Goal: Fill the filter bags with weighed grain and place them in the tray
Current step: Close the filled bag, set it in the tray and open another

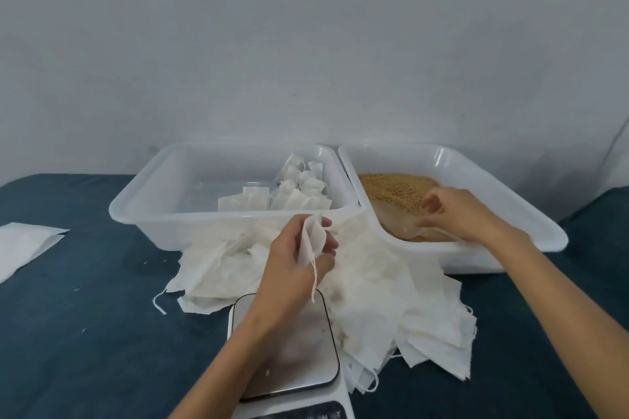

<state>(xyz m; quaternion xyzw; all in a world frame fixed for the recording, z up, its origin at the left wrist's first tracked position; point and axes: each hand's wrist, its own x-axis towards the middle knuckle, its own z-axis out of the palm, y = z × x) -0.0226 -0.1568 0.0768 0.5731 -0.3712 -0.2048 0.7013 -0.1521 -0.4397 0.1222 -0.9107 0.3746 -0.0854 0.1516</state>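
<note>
Some dozen filled bags (292, 192) lie in the left tray's (143, 201) far-right corner; a large heap of empty bags (391, 299) remains. Left hand (299, 265) pinches one filter bag (311, 241); right hand (449, 214) grips a clear scoop (398, 219) in the grain (391, 187).

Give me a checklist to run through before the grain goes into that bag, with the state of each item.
1. Left hand holds an empty filter bag: ok.
2. Bag mouth held open: cannot tell.
3. Right hand is in the grain tray, at a clear scoop: ok.
4. Scoop loaded with grain: cannot tell.
5. Scale platform bare for weighing: ok, a few stray grains only.
6. Room for another bag in the tray of filled bags: ok.
</note>
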